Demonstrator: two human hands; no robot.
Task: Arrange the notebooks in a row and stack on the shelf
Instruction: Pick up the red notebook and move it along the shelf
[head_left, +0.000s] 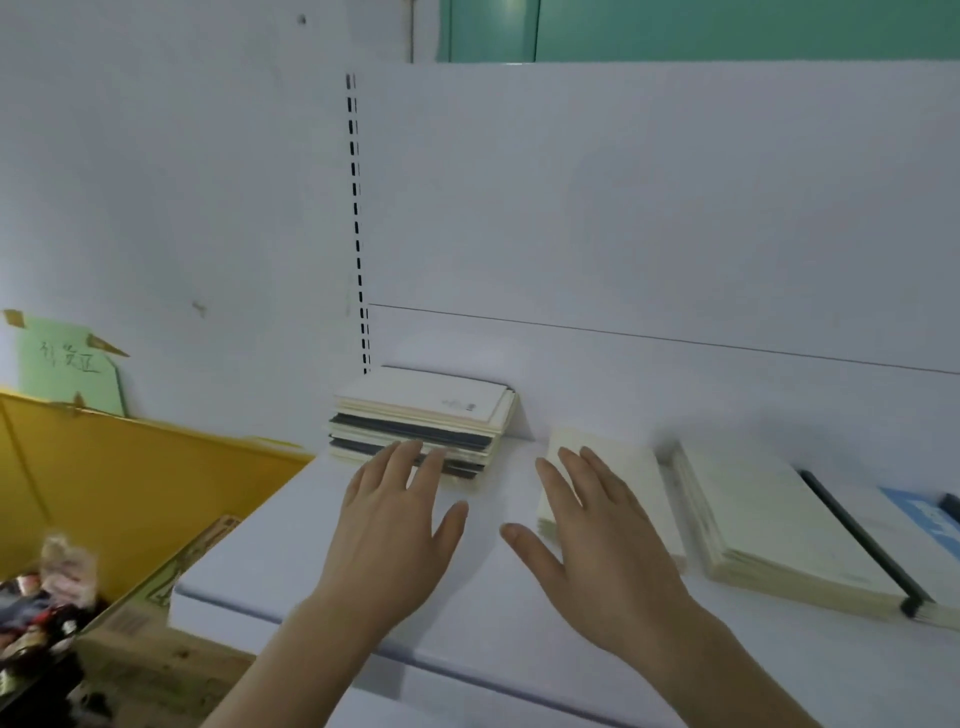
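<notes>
A stack of cream and dark notebooks (423, 421) sits at the back left of the white shelf (498, 618), against the back panel. My left hand (400, 525) hovers just in front of it, fingers spread, fingertips near the stack's front edge. To the right lies a cream notebook pile (628, 467); my right hand (592, 540) is spread over its near left part, holding nothing. Further right lie a second cream pile (769, 530) and a pile with a black spine and blue cover (919, 525).
A yellow bin (114, 478) with mixed small goods stands to the left, below the shelf edge. A green paper note (67, 374) is taped to the wall. A slotted upright (357, 223) runs up the back panel.
</notes>
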